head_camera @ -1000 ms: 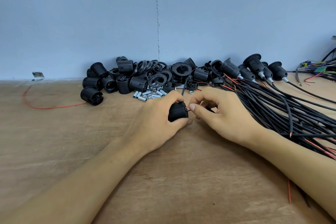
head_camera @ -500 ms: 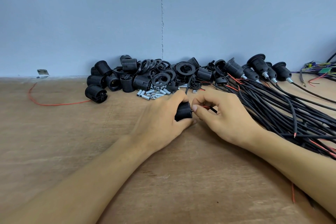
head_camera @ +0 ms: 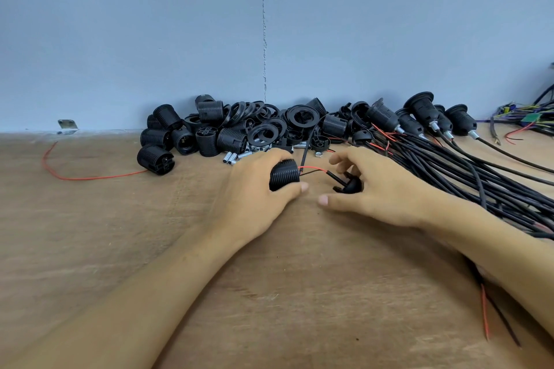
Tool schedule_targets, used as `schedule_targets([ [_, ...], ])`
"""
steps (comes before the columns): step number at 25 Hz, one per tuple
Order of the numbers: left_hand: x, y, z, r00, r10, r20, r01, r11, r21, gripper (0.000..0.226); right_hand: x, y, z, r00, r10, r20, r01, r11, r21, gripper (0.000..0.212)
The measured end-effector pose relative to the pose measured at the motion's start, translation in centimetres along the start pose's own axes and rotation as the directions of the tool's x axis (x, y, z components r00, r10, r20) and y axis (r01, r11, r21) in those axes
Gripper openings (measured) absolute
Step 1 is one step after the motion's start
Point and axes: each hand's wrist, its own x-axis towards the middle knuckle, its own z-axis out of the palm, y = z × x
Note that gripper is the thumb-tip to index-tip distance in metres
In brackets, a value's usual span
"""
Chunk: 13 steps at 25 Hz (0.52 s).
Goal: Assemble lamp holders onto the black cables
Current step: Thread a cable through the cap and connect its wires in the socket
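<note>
My left hand (head_camera: 254,192) grips a ribbed black lamp holder (head_camera: 284,178) just above the wooden table. A red and a black wire (head_camera: 314,170) run from the holder's right end to the tip of a black cable (head_camera: 334,176). A black cap (head_camera: 350,186) sits on that cable, right at the inner fingers of my right hand (head_camera: 377,192). That hand's thumb and forefinger are spread apart, clear of the wires. The rest of the cable is hidden behind the right hand.
A heap of black holder bodies and rings (head_camera: 239,129) with small metal tubes (head_camera: 239,156) lies along the blue wall. A thick bundle of black cables (head_camera: 467,171) and finished holders (head_camera: 419,114) fills the right side. A loose red wire (head_camera: 75,177) lies at left.
My right hand let go of the wires at the holder's end, drew back to the right and spread its fingers, baring the red and black wires and the cap. The left hand keeps its grip.
</note>
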Motion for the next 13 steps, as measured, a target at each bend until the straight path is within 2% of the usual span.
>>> schedule_targets([
  [3,0.1,0.0,-0.3,0.994,-0.102,-0.04,0.101,0.994,-0.042,0.038,0.2,0.3,-0.4,0.998,0.059,0.038,-0.055,0.994,-0.091,0.057],
  [6,0.3,0.2,-0.6,0.97,-0.233,-0.076,0.213,0.954,-0.209,0.048,0.2,0.5,-0.2,0.995,0.071,-0.07,-0.072,0.997,-0.017,0.046],
  [10,0.6,0.4,-1.0,0.946,-0.323,-0.026,0.274,0.839,-0.469,0.038,-0.2,-0.1,0.7,0.983,-0.018,-0.184,0.018,1.0,0.002,0.043],
  [13,0.9,0.7,-1.3,0.936,-0.347,0.064,0.307,0.709,-0.635,0.035,-0.2,-0.3,0.7,0.976,-0.034,-0.214,0.048,0.997,0.061,0.045],
])
